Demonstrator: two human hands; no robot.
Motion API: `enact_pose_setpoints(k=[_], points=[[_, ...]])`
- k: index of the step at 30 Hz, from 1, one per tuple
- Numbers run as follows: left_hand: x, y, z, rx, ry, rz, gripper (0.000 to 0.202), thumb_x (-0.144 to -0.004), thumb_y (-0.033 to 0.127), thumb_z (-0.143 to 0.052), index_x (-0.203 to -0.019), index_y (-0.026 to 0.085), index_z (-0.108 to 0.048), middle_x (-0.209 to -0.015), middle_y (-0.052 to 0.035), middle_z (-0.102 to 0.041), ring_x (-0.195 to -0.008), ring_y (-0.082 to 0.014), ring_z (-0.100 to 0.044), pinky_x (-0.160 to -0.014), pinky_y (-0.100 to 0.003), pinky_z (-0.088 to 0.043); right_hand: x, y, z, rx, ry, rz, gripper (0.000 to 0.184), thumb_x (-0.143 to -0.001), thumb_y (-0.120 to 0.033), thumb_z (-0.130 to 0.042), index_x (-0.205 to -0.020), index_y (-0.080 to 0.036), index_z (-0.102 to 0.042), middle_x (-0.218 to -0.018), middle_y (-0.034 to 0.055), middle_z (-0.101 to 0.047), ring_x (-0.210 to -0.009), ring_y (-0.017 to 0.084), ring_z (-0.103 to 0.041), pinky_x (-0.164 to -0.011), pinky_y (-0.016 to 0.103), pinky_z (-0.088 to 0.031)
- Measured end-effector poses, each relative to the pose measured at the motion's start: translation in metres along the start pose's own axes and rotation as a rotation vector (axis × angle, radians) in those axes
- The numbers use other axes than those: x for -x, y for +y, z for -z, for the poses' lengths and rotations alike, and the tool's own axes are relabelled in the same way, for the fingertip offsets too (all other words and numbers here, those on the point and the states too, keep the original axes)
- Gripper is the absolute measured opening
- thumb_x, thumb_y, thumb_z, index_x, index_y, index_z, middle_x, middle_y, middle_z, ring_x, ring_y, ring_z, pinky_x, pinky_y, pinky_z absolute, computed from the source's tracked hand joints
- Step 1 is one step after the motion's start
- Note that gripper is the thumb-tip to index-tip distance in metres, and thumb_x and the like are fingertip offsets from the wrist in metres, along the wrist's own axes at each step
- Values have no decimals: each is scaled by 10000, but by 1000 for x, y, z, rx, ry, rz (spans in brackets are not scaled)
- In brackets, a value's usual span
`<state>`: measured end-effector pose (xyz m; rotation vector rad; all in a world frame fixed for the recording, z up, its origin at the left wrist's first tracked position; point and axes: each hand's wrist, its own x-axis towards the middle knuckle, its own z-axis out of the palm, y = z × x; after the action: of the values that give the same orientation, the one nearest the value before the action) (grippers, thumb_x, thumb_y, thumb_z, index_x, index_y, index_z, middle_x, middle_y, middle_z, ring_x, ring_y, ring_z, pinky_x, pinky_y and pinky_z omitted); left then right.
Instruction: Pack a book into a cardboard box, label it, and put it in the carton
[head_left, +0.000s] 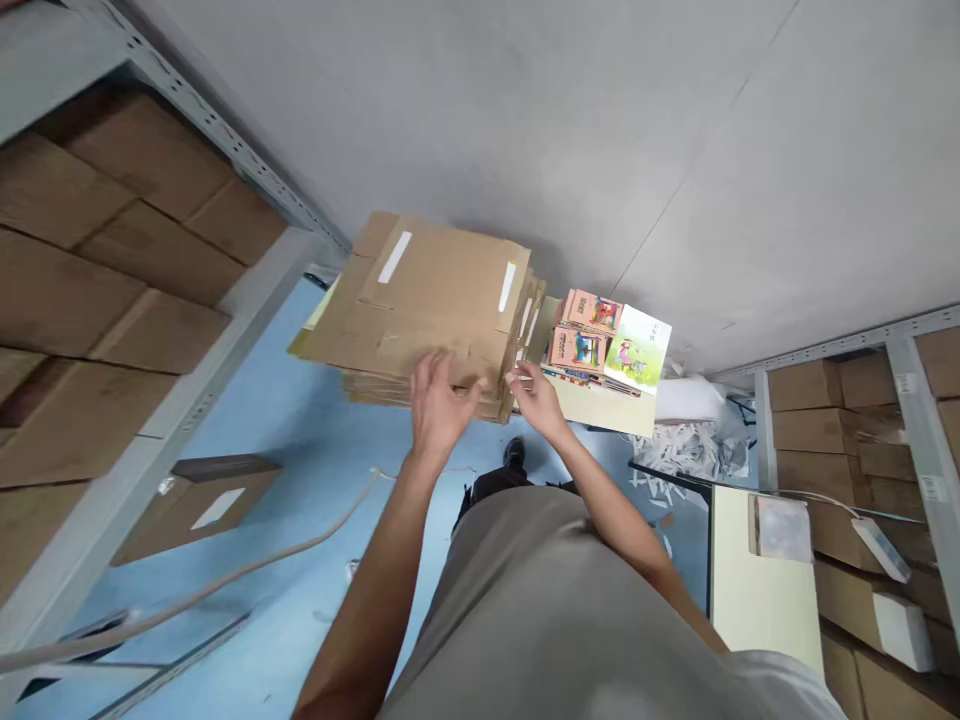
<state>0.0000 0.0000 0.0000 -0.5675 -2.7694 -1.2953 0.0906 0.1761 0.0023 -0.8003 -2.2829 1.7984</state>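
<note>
Shirt [510, 610]: we wear plain grey, loose, with soft creases across the front and a blurred paler patch low down.
Sleeve [780, 680]: ours is short on the right, and looks lighter grey.
Forearms [394, 555]: we have both bare.
Left hand [436, 405]: ours is bare.
Right hand [538, 398]: ours is bare too.
Trousers [495, 483]: we have dark, nearly black ones.
Shoe [514, 452]: ours is dark, with paler details.

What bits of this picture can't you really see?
All in the head view:
Lower cardboard pieces: mostly covered by the top piece.
Writing on the pink books: too small and blurred to read.
Boxes at far left: cut off by the picture's edge.
Inside the floor box: hidden by its cardboard sides.
Whether the right hand grips the cardboard: too small to tell.
</note>
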Motion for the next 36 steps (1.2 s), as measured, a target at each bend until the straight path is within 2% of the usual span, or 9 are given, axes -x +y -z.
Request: enact_pose_setpoints(k=[3, 7, 14, 18, 23, 25, 29, 32, 36], points=[[-2, -12, -3, -25, -138, -36, 743, -908, 417, -829, -1559, 120, -629, -1686, -301, -570, -1664, -494, -474, -1394, -673, -380, -29, -2, -26, 96, -16, -99, 317, -1039, -459, -774, -1235, -210, -796, -1189, 110, -882, -1077, 272, -846, -963, 362, -653], [3, -21, 0, -31, -203, -64, 698, -972, 384, -754, -1589, 95, -599, -1699, -310, -566, -1676, -496, -468, -1401, -681, -378, -46, -6, -32, 207, 53, -145, 232, -1004, -469, -781, -1001, -238, -802, -961, 66, -847, -975, 269, -817, -923, 362, -625], [0, -23, 25, -30, -304, -101, 797, -869, 264, -821, -1631, 177, -604, -1763, -240, -555, -1686, -459, -485, -1394, -658, -398, -47, -31, -42, -55, 29, -225, 547, -825, -727, -872, -740, -260, -601, -726, -28, -666, -709, 177, -664, -693, 294, -578], [-9, -13, 47, 30, -138, -93, 695, -871, 199, -745, -1561, 278, -713, -1756, -159, -602, -1696, -432, -485, -1394, -659, -369, -36, -66, -56, -349, -49, -148, 673, -739, -822, -917, -794, -277, -527, -750, -62, -643, -643, 143, -630, -581, 269, -600], [-41, 12, 85, 206, 283, -152, 424, -915, 200, -640, -1272, 295, -849, -1364, -94, -842, -1394, -336, -753, -1382, -604, -413, -15, -118, -52, -494, -165, 27, 657, -848, -896, -821, -968, -280, -626, -916, -16, -748, -771, 178, -766, -701, 320, -711], [-60, 27, 100, 295, 513, -86, 260, -945, 321, -718, -1159, 220, -826, -1207, -116, -855, -1220, -331, -802, -1290, -603, -521, -9, -130, -37, -483, -182, 72, 649, -908, -902, -761, -1079, -284, -667, -1087, 33, -821, -895, 210, -830, -783, 352, -732], [-90, 63, 121, 553, 810, -63, 506, -888, 547, -850, -1138, 121, -738, -1101, -131, -812, -1118, -306, -792, -1119, -506, -649, -3, -125, 15, -419, 6, 134, 618, -938, -828, -781, -1180, -265, -701, -1312, 110, -845, -1107, 262, -855, -900, 401, -732], [-95, 95, 117, 679, 730, -118, 554, -875, 583, -897, -1129, 122, -725, -1119, -125, -807, -1199, -308, -782, -1163, -489, -633, 7, -106, 69, -376, 245, 159, 601, -943, -753, -810, -1256, -247, -723, -1384, 147, -837, -1230, 298, -831, -998, 463, -721], [-80, 131, 73, 722, 371, -31, 516, -888, 606, -909, -1057, 144, -753, -1092, -117, -827, -1127, -285, -806, -1129, -466, -655, 45, -69, 154, -258, 613, 208, 648, -954, -701, -813, -1393, -232, -728, -1528, 191, -776, -1422, 327, -742, -1194, 549, -637]])
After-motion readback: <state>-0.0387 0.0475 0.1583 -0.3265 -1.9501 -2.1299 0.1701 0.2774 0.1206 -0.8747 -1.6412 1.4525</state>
